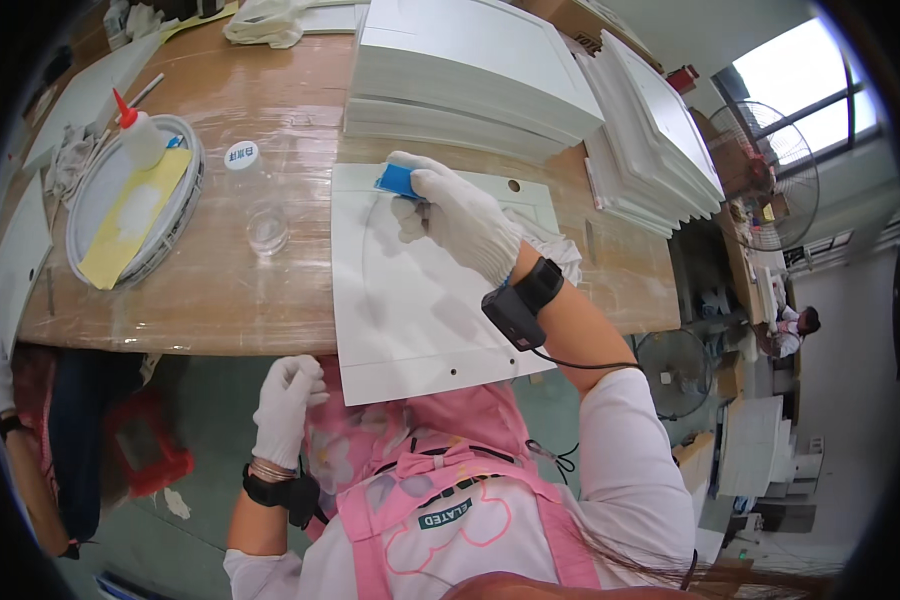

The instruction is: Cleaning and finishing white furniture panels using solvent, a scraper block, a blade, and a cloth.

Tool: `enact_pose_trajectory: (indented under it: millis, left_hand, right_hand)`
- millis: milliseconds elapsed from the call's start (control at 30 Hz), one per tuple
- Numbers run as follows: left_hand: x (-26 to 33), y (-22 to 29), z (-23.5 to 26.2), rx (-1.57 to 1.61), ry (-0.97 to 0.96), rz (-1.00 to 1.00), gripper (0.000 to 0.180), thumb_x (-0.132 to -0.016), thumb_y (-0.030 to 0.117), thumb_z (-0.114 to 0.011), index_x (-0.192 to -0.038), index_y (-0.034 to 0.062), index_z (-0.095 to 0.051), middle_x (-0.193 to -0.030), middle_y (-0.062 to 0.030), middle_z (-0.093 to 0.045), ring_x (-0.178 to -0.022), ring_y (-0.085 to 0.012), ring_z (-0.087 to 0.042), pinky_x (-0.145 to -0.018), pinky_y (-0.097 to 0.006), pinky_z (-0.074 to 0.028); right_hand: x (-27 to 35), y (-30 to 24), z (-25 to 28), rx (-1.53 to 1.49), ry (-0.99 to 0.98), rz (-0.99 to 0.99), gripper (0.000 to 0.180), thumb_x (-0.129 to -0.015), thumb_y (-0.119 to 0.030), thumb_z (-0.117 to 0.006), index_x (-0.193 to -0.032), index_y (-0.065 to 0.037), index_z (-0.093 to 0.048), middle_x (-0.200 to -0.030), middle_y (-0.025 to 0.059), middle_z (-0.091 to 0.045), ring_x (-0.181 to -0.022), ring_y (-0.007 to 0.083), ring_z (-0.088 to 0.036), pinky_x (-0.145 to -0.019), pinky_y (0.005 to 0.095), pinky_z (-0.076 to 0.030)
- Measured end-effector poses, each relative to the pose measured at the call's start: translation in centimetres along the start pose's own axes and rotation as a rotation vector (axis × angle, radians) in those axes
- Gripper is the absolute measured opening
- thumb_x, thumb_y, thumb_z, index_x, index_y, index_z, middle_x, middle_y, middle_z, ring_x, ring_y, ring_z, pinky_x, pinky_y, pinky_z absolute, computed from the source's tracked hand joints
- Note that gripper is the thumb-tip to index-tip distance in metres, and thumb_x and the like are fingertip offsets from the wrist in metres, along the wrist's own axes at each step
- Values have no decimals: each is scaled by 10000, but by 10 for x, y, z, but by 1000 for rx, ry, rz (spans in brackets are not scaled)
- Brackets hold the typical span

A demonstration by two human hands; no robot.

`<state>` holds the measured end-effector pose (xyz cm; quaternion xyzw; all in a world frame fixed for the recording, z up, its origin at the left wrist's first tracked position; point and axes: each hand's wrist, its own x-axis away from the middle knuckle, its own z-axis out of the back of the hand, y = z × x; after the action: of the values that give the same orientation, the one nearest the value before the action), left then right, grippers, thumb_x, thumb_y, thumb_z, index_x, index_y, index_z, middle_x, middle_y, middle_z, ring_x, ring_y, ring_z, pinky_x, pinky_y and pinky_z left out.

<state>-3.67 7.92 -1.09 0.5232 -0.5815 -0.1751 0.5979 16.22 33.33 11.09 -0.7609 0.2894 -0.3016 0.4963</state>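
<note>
A white flat panel with small holes lies on the table and sticks out over its front edge, above the pink apron. Over its far part, my right hand, in a white glove, is closed on a small blue flat piece. Greyish patches or shadows show on the panel below that hand. A crumpled white cloth lies beside my right wrist, at the panel's right edge. My left hand, also gloved, hangs left of the panel's near end with its fingers curled; whatever it may hold is hidden.
Stacked white panels stand behind, with more panels to their right. On the left are a clear bottle, a round lid bearing a red-tipped bottle and yellow paper. A red stool is below; another person's arm shows far left.
</note>
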Motion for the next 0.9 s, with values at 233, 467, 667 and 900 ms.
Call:
enact_pose_trajectory:
  millis: [233, 467, 667, 900]
  left_hand:
    - [1, 1, -11, -72, -223, 133, 333, -998, 310, -611, -1089, -10, -614, -969, -89, -682, -824, -159, -675, -744, -297, -572]
    - [-8, 1, -13, -262, -317, 26, 383, -990, 273, -604, -1178, -60, -623, -1002, -77, -691, -873, -132, -654, -788, -285, -542]
    - [-13, 1, -18, -199, -367, 46, 343, -970, 233, -620, -1166, -48, -632, -992, -42, -681, -874, -98, -612, -797, -260, -504]
    - [-14, 7, -17, -157, -379, 103, 311, -955, 187, -630, -1151, -54, -636, -992, -41, -684, -874, -94, -608, -807, -257, -498]
  right_hand:
    - [-2, -2, -12, 1064, 325, 167, 444, -912, -278, -653, -1294, -64, -578, -984, 123, -629, -881, 227, -622, -798, 355, -531]
    - [-9, -5, -19, 1225, 336, 243, 427, -873, -290, -677, -1246, -88, -629, -1108, 130, -645, -914, 239, -628, -876, 356, -509]
    - [-25, 12, -1, 1227, 408, 176, 435, -883, -272, -662, -1265, -71, -610, -1157, 135, -632, -998, 273, -630, -902, 374, -503]
    - [-39, 21, 2, 1382, 340, 239, 418, -884, -268, -616, -1249, -65, -615, -1175, 165, -630, -1063, 351, -609, -950, 407, -487]
